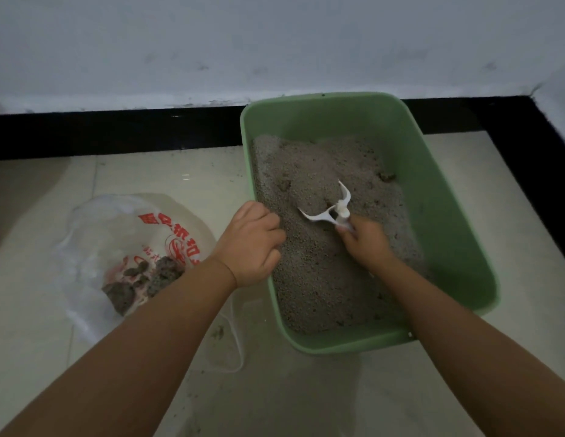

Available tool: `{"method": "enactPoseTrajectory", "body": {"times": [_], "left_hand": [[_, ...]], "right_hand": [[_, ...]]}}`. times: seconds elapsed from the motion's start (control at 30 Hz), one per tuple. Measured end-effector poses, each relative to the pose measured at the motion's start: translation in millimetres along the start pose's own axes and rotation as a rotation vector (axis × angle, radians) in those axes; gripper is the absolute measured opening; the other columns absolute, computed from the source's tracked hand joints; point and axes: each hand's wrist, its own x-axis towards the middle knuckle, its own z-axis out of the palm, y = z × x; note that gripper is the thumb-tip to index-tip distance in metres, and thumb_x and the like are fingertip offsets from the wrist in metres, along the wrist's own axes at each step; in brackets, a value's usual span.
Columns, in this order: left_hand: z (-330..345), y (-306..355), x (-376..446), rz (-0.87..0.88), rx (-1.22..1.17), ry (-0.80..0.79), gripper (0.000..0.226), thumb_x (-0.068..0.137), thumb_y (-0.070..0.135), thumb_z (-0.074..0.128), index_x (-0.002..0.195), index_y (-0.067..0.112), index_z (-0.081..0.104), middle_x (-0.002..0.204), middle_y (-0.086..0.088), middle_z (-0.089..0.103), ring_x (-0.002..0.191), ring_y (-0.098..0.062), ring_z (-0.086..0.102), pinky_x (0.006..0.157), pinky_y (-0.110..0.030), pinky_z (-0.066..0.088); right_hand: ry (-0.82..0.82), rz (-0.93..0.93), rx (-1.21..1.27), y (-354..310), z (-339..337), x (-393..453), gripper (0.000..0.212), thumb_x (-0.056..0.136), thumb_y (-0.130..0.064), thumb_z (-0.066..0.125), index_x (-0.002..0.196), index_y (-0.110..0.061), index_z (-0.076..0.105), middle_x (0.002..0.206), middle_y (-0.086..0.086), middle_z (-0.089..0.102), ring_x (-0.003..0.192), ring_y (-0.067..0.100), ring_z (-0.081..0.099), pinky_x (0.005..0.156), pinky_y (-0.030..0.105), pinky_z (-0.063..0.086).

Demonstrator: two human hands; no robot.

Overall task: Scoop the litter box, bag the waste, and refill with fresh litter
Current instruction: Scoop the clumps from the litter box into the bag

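1. Fingers [349, 233] of the right hand [367, 244] are wrapped round the handle of a white litter scoop [330, 209], clamped on it; the handle itself is mostly hidden inside the grip.
2. Just beyond those fingertips the scoop's head is dug into the grey litter [322, 269], its open mouth facing away from the hand with litter heaped inside it.
3. Fingers of the left hand [251, 244] are curled over the near-left rim of the green litter box [438, 197], gripping that wall; the fingertips reach down on the inner side, at the edge of the litter, and their ends are not clearly seen.
4. Both hands are near each other, with a strip of litter between them, the left one at the rim and the right one over the middle of the box.
5. Past the scoop, toward the far right wall of the box, a small dark clump [387, 176] lies on the litter surface.
6. Left of the left-hand knuckles, on the pale tiled floor [306, 398], lies a translucent plastic bag [123, 234] with red print; dark grey clumps of waste [139, 282] sit inside it, close to the left forearm.
7. Beneath the left wrist a few crumbs of litter are scattered on the floor [218, 332], just beside the box's near-left corner.
8. Beyond the box, farthest from both hands, a black skirting strip [117, 130] runs along the foot of a pale wall [211, 42].
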Motion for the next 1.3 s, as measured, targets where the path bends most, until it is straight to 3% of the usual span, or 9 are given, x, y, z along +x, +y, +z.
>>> {"method": "enactPoseTrajectory", "body": {"times": [0.1,0.23,0.4,0.53,0.67,0.77,0.87,1.13,1.3], "left_hand": [[-0.3,-0.1,-0.3,-0.007,0.008,0.002,0.030,0.069,0.022,0.035,0.053,0.005,0.054,0.056,-0.009,0.047,0.069,-0.019,0.029,0.074,-0.032,0.029],[-1.5,1.0,-0.5,-0.009,0.031,-0.005,0.031,0.068,0.022,0.035,0.052,0.006,0.055,0.055,-0.008,0.047,0.069,-0.019,0.028,0.074,-0.032,0.029],[-4.6,2.4,0.5,-0.008,0.057,-0.015,0.031,0.066,0.023,0.035,0.051,0.007,0.056,0.054,-0.008,0.048,0.068,-0.018,0.028,0.073,-0.032,0.029],[-5.7,3.2,1.0,-0.017,0.068,-0.024,0.032,0.067,0.023,0.035,0.051,0.006,0.057,0.053,-0.008,0.048,0.068,-0.019,0.028,0.071,-0.032,0.029],[-7.2,5.1,1.0,-0.020,0.069,-0.014,0.031,0.067,0.023,0.035,0.050,0.006,0.056,0.053,-0.008,0.048,0.068,-0.019,0.028,0.072,-0.033,0.029],[-7.6,5.3,0.3,-0.016,0.074,-0.015,0.031,0.066,0.023,0.035,0.051,0.006,0.057,0.053,-0.008,0.048,0.068,-0.019,0.028,0.073,-0.033,0.030],[-7.7,5.3,-0.6,-0.018,0.083,-0.017,0.031,0.067,0.023,0.035,0.051,0.007,0.056,0.053,-0.008,0.048,0.068,-0.019,0.028,0.074,-0.033,0.030],[-8.9,6.4,0.3,-0.011,0.096,-0.014,0.031,0.067,0.024,0.036,0.051,0.007,0.056,0.053,-0.008,0.049,0.069,-0.020,0.028,0.074,-0.033,0.030],[-8.5,6.5,0.7,-0.025,0.097,-0.026,0.031,0.067,0.024,0.036,0.052,0.006,0.056,0.053,-0.008,0.049,0.069,-0.019,0.028,0.076,-0.033,0.030]], "right_hand": [[0.083,-0.019,0.060,6.3,-11.9,-10.5,0.015,0.095,-0.014,0.048,0.082,-0.008,0.048,0.063,0.002,0.043,0.070,0.017,0.041,0.048,0.012,0.022],[0.200,-0.027,0.100,7.7,-28.9,-19.6,0.019,0.093,-0.010,0.051,0.076,-0.007,0.043,0.069,0.009,0.046,0.070,0.018,0.042,0.053,0.031,0.015],[0.203,-0.053,0.102,7.9,-41.2,-37.6,0.021,0.092,-0.009,0.053,0.074,-0.008,0.043,0.055,-0.002,0.038,0.060,0.017,0.038,0.052,0.027,0.018],[0.232,0.001,0.141,6.7,-41.4,-48.5,0.026,0.092,-0.010,0.052,0.068,-0.013,0.043,0.055,-0.010,0.032,0.068,0.018,0.040,0.053,0.030,0.017],[0.241,-0.010,0.207,4.2,-45.0,-55.9,0.016,0.092,-0.009,0.052,0.076,-0.005,0.051,0.054,-0.003,0.036,0.068,0.019,0.040,0.054,0.029,0.016],[0.215,-0.047,0.107,3.5,-48.1,-59.1,0.018,0.092,-0.010,0.053,0.098,0.004,0.062,0.073,0.012,0.053,0.074,0.017,0.044,0.056,0.024,0.018],[0.230,-0.032,0.072,5.4,-51.7,-61.1,0.025,0.092,-0.013,0.052,0.104,0.007,0.061,0.086,0.023,0.062,0.076,0.017,0.046,0.057,0.024,0.018],[0.188,-0.069,-0.045,7.4,-58.1,-67.0,0.027,0.092,-0.015,0.052,0.113,0.002,0.060,0.097,0.023,0.065,0.077,0.022,0.051,0.061,0.020,0.022],[0.029,-0.061,-0.119,5.8,-52.8,-69.6,0.029,0.094,-0.017,0.050,0.114,0.001,0.058,0.100,0.022,0.064,0.088,0.029,0.058,0.064,0.022,0.026]]}}
